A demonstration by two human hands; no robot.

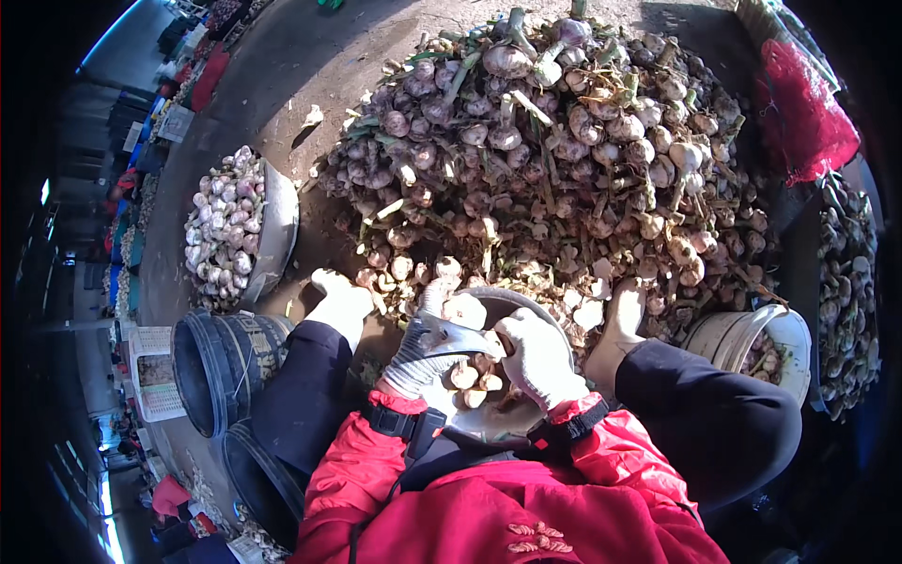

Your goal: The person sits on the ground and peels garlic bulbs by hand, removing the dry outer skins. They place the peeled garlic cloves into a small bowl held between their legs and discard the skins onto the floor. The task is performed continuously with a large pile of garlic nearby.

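My left hand (416, 356), in a pale knitted glove, is closed around a metal tool (458, 340) with a curved edge; its exact kind cannot be told. My right hand (539, 356), also gloved, pinches what looks like a garlic bulb (499, 345) against the tool's end. Both hands are over a round basin (560, 331) between the legs, where several trimmed garlic bulbs (473, 381) lie. A whitish bulb (464, 310) shows just beyond the tool. A large heap of garlic with stalks (564, 148) rises in front.
A tilted basin (278, 222) full of bulbs stands at left, near a dark bucket (204, 374) and a white plastic crate (158, 402). On the right are a white bucket (793, 345) with some garlic, a red mesh bag (807, 113) and more garlic (845, 296).
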